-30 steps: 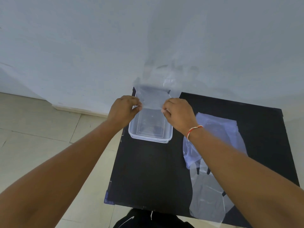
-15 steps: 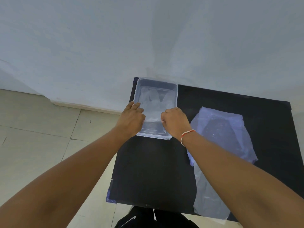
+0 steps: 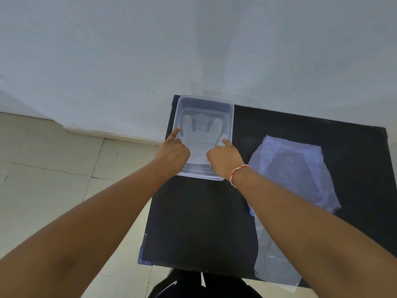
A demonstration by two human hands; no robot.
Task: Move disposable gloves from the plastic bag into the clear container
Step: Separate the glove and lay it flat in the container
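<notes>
Black tabletop (image 3: 193,222) by a pale wall: a disposable glove (image 3: 200,134) lies flat inside the clear container (image 3: 232,117), fingers pointing away, pressed by each forefinger of the left hand (image 3: 171,153) and right hand (image 3: 225,160), gripping nothing, while the plastic bag (image 3: 294,175) lies nearer the right hand
</notes>
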